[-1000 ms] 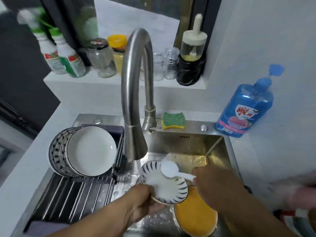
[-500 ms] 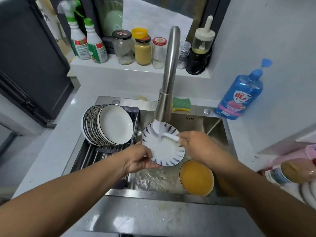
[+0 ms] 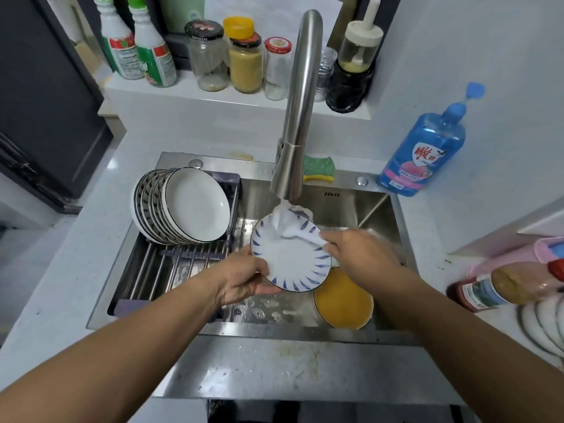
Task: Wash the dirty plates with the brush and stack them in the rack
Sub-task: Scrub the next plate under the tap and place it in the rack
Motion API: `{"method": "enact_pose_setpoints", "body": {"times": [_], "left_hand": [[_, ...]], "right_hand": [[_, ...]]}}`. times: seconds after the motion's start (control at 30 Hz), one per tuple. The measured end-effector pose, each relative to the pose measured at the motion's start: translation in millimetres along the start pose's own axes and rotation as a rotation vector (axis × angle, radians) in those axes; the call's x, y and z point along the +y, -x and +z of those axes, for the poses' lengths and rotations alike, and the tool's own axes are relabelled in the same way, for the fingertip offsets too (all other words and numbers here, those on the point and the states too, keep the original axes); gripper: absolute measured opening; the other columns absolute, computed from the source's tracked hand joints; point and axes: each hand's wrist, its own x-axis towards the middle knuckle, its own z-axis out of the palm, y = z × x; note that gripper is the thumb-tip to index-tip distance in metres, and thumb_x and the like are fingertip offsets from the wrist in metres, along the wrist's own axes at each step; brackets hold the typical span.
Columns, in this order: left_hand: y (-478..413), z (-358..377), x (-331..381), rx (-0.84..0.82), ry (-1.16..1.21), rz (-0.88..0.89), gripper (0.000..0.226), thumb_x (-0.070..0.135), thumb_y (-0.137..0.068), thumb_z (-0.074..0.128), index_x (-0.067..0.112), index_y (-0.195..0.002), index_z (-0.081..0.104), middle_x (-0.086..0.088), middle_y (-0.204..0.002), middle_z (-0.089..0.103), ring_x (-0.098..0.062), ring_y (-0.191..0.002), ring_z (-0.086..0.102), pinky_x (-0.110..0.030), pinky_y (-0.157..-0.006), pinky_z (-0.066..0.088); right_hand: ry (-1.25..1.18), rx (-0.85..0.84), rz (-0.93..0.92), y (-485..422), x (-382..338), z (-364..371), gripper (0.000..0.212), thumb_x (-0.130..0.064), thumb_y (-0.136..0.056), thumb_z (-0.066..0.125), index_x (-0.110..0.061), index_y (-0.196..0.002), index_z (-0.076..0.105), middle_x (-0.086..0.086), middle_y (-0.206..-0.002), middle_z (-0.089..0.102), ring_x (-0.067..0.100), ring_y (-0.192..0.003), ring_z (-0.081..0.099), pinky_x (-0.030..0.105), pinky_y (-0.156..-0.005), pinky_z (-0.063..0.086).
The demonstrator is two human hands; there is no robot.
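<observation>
L hand (image 3: 244, 280) grips the lower-left rim of the round white plate w/ blue dash marks (image 3: 293, 261), fingers curled round the edge. I see the plate held tilted over the stainless-steel sink basin (image 3: 351, 206), directly under the spout of the curved brushed-steel faucet (image 3: 300, 102). Water runs onto its upper edge. R hand (image 3: 357, 254) is clenched round the handle of the white plastic brush (image 3: 287, 222), and the brush head sits on the plate's upper part, in the stream.

Hard to read: the bristles blur into white water and foam, and most of the handle is buried in the R fist. L fingertips behind the plate are out of sight. The round plate coated in orange residue (image 3: 343, 300) lies on the sink floor, partly under the held plate and R forearm. At far R, a few white plates (image 3: 543, 325) are cut off by the frame edge, and the bottle lying on its side (image 3: 503, 286) is blurred.

Around, L to R: two white-and-green spray bottles (image 3: 137, 47) and a row of glass jars (image 3: 244, 56) stand on the ledge. A stack of white dark-rimmed plates (image 3: 195, 206) leans on edge in the steel-bar rack (image 3: 171, 270) over the sink's L side. The green-and-yellow sponge (image 3: 320, 169) sits behind the faucet, part-hidden by the spout. The blue detergent pump bottle (image 3: 424, 154) stands on the counter R of the sink.
</observation>
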Motion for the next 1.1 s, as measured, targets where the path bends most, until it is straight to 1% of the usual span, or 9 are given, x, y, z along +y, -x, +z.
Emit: {"method": "enact_pose_setpoints", "body": {"times": [0.1, 0.27, 0.47, 0.5, 0.6, 0.73, 0.83, 0.93, 1.1], "left_hand": [[-4.4, -4.1, 3.4, 0.021, 0.026, -0.001, 0.060, -0.026, -0.086, 0.036, 0.013, -0.131, 0.047, -0.022, -0.126, 0.058, -0.043, -0.108, 0.065, -0.061, -0.073, 0.058], [-8.3, -19.0, 12.9, 0.060, -0.002, 0.055, 0.069, -0.027, -0.082, 0.037, 0.017, -0.135, 0.046, -0.017, -0.130, 0.056, -0.044, -0.104, 0.065, -0.062, -0.072, 0.059], [-7.2, -3.1, 2.6, 0.010, -0.041, 0.014, 0.063, -0.024, -0.084, 0.041, 0.014, -0.135, 0.049, -0.019, -0.125, 0.063, -0.042, -0.100, 0.069, -0.059, -0.075, 0.060], [-8.1, -0.2, 1.1, 0.009, -0.027, 0.008, 0.062, -0.024, -0.085, 0.040, 0.013, -0.135, 0.049, -0.019, -0.124, 0.063, -0.042, -0.101, 0.068, -0.058, -0.074, 0.060], [-12.2, -0.2, 2.7, -0.005, 0.039, -0.004, 0.061, -0.026, -0.087, 0.041, 0.011, -0.135, 0.046, -0.024, -0.127, 0.059, -0.045, -0.111, 0.064, -0.059, -0.071, 0.059], [-12.3, -11.6, 4.3, -0.012, 0.059, 0.000, 0.060, -0.027, -0.085, 0.046, 0.010, -0.132, 0.049, -0.025, -0.128, 0.059, -0.046, -0.108, 0.066, -0.062, -0.075, 0.058], [-9.3, -19.3, 3.1, 0.004, 0.036, 0.027, 0.060, -0.026, -0.085, 0.045, 0.013, -0.130, 0.052, -0.021, -0.127, 0.061, -0.046, -0.108, 0.066, -0.063, -0.079, 0.057], [-6.9, -14.2, 1.5, 0.004, -0.003, 0.003, 0.055, -0.021, -0.087, 0.045, 0.013, -0.130, 0.052, -0.023, -0.128, 0.061, -0.045, -0.105, 0.068, -0.059, -0.075, 0.060], [-6.5, -0.4, 5.3, 0.131, -0.067, 0.054, 0.034, 0.004, -0.100, 0.048, 0.016, -0.132, 0.052, -0.013, -0.113, 0.067, -0.031, -0.093, 0.070, -0.047, -0.068, 0.063]], "right_hand": [[-0.090, -0.094, -0.114, 2.9, -16.7, 1.5, 0.031, -0.034, -0.104, 0.050, -0.031, -0.132, 0.063, 0.002, -0.122, 0.068, 0.026, -0.108, 0.062, 0.039, -0.088, 0.052], [0.159, -0.222, -0.068, 14.8, 21.3, 5.3, 0.027, -0.034, -0.102, 0.048, -0.032, -0.122, 0.065, -0.005, -0.095, 0.067, 0.015, -0.083, 0.063, 0.042, -0.076, 0.057], [0.215, 0.023, -0.065, -12.9, 27.7, -4.6, 0.026, -0.035, -0.106, 0.046, -0.037, -0.127, 0.060, -0.006, -0.090, 0.058, 0.014, -0.079, 0.059, 0.033, -0.067, 0.053], [0.160, 0.001, -0.092, -15.9, 17.2, -7.1, 0.026, -0.035, -0.106, 0.046, -0.036, -0.128, 0.061, -0.006, -0.092, 0.060, 0.015, -0.082, 0.059, 0.033, -0.067, 0.051], [0.008, -0.148, -0.165, -8.5, -4.2, -9.1, 0.035, -0.035, -0.106, 0.047, -0.034, -0.139, 0.058, -0.001, -0.121, 0.065, 0.022, -0.107, 0.060, 0.038, -0.089, 0.051], [0.125, -0.203, -0.158, 8.6, 22.9, -3.1, 0.034, -0.037, -0.104, 0.050, -0.040, -0.136, 0.058, -0.006, -0.100, 0.058, 0.014, -0.092, 0.054, 0.037, -0.084, 0.052], [0.278, -0.140, -0.094, 10.0, 45.3, -1.2, 0.031, -0.035, -0.105, 0.047, -0.035, -0.132, 0.061, -0.006, -0.102, 0.062, 0.013, -0.089, 0.061, 0.034, -0.081, 0.057], [0.350, 0.065, -0.078, 7.9, 48.6, -1.0, 0.034, -0.032, -0.107, 0.045, -0.039, -0.139, 0.051, -0.004, -0.103, 0.060, 0.012, -0.083, 0.060, 0.032, -0.074, 0.058], [0.130, 0.206, 0.018, 3.3, 38.9, -0.4, 0.033, -0.034, -0.106, 0.045, -0.041, -0.137, 0.055, -0.005, -0.097, 0.063, 0.012, -0.080, 0.060, 0.036, -0.070, 0.059]]}}
